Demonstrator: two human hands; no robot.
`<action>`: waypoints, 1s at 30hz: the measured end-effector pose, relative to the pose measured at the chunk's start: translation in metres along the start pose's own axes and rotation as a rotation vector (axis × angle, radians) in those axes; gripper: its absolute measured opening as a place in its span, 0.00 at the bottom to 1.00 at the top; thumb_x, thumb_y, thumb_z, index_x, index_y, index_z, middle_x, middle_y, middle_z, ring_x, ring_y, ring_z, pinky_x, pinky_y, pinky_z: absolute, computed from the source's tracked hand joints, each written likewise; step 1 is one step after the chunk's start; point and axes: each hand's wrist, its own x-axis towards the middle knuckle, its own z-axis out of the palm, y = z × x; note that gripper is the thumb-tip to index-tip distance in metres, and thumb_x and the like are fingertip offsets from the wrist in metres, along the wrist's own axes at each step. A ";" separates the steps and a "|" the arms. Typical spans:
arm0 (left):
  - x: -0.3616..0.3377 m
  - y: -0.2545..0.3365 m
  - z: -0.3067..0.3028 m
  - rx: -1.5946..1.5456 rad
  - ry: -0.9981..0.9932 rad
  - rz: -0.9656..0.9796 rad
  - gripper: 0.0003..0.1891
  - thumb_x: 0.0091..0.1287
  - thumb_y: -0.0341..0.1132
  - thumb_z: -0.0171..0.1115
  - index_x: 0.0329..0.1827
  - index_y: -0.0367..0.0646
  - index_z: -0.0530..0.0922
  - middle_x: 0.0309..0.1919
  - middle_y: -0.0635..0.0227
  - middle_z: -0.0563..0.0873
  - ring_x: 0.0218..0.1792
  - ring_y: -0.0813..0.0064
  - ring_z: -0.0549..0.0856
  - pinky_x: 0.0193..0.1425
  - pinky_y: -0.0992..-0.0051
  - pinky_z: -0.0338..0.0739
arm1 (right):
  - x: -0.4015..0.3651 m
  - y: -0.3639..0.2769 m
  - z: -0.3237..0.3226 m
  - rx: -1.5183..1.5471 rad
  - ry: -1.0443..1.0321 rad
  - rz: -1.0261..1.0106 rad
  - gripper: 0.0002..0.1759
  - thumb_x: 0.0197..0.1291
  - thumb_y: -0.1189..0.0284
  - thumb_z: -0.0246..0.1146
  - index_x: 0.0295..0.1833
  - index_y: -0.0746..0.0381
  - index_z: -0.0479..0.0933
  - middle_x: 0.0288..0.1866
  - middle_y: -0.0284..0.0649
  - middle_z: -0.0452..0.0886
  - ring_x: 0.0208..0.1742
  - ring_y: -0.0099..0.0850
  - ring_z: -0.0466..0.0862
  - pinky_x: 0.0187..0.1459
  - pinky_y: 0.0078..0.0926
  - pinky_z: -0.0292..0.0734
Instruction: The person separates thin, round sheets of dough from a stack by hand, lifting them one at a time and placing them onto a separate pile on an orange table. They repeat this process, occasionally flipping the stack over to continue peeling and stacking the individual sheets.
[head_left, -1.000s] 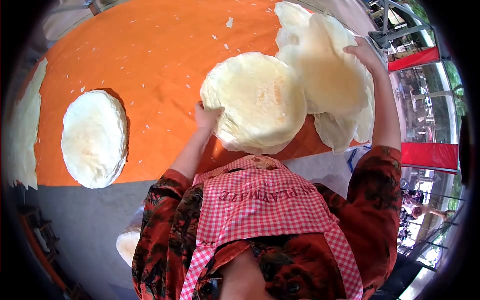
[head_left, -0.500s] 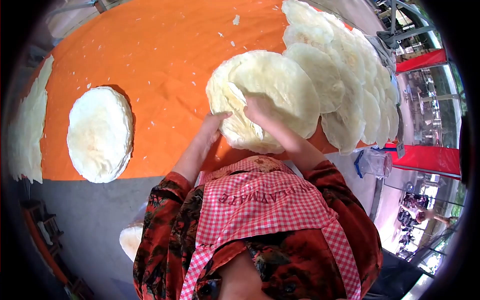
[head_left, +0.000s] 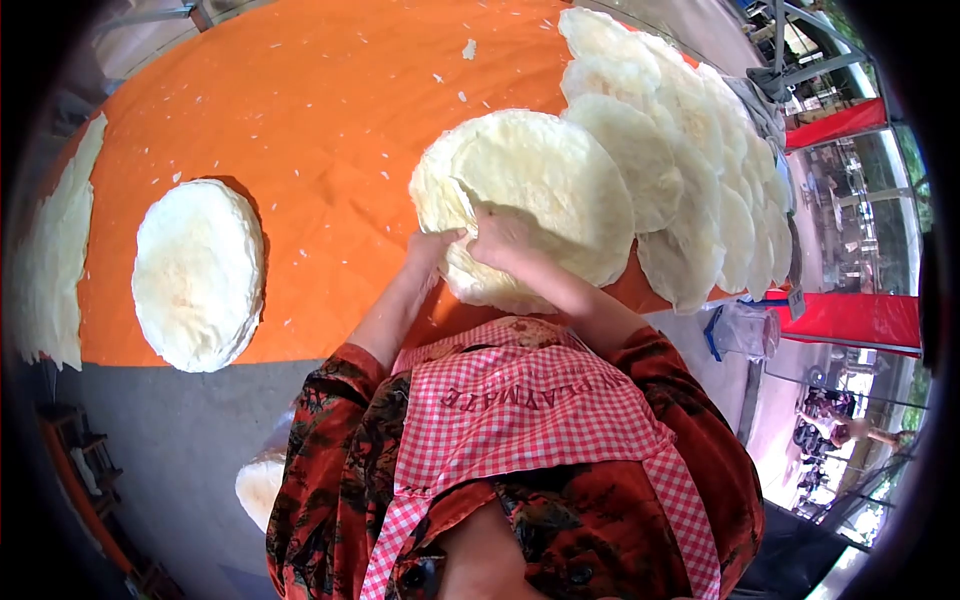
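Note:
In front of me lies a stack of thin round flatbreads (head_left: pixel 560 175) on an orange cloth (head_left: pixel 340 130). The top sheet's left part is lifted and creased towards the middle. My right hand (head_left: pixel 503 238) is closed on that folded edge, its fingers curled on the bread. Close beside it, my left hand (head_left: pixel 434 252) grips the near-left rim of the stack, thumb on top; its other fingers are mostly hidden below.
A second flatbread pile (head_left: pixel 198 275) sits to the left. Overlapping flatbread sheets (head_left: pixel 700 150) spread along the right side, and more sheets (head_left: pixel 60 260) hang at the far left edge. A clear plastic container (head_left: pixel 745 330) is beyond the table's near-right edge. Small crumbs dot the cloth.
My right hand has moved left and slightly down along the fold, closer to my left hand. The lifted edge now lies flatter; my left hand stays at the rim.

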 end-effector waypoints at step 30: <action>0.000 -0.004 -0.014 -0.108 -0.118 0.017 0.22 0.59 0.24 0.62 0.56 0.23 0.72 0.46 0.47 0.84 0.43 0.55 0.86 0.48 0.61 0.83 | 0.020 0.019 0.016 -0.028 0.288 -0.260 0.31 0.58 0.70 0.55 0.71 0.54 0.66 0.42 0.46 0.84 0.43 0.43 0.84 0.46 0.42 0.78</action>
